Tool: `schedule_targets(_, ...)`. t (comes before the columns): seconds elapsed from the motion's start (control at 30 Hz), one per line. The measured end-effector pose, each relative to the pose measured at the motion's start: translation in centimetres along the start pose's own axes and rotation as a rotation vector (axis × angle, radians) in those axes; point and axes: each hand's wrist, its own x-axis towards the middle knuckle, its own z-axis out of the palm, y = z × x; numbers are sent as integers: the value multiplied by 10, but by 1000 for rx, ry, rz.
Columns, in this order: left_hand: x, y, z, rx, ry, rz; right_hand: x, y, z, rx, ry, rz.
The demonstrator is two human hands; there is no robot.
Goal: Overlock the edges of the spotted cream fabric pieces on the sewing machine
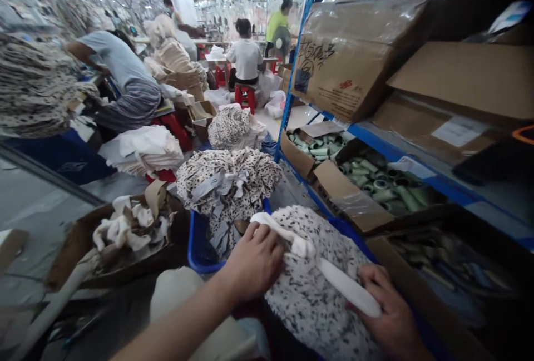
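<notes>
White cloth strip (348, 286) lies across the dark-flecked pale fabric (308, 316), bunched near its middle. Right hand (387, 302): thumb and fingers pinch the strip near its lower end. Left hand (256, 255): fingers curled at its upper part; fingertips hidden, cannot tell whether they pinch. Blue basket (195, 244) of spotted cloth (229, 177) just beyond.

Matt white cloth strip (348, 287) contrasts with rough, black-speckled white fabric bundle (312, 316) and smooth-rimmed blue plastic basket (207, 267).
</notes>
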Motion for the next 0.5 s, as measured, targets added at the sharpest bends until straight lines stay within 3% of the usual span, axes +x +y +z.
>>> schedule_targets(0.13,-7,-8,7,-162,-81,96,2,-4,13,32,49,21)
schedule_targets(0.27,-15,-17,18,-395,-147,43,1,8,32,44,108,136)
schedule_targets(0.4,-20,-26,32,-719,-286,23,3,25,65,119,259,274)
schedule_targets(0.5,-21,-26,36,-778,-347,-54,7,35,94,350,358,284)
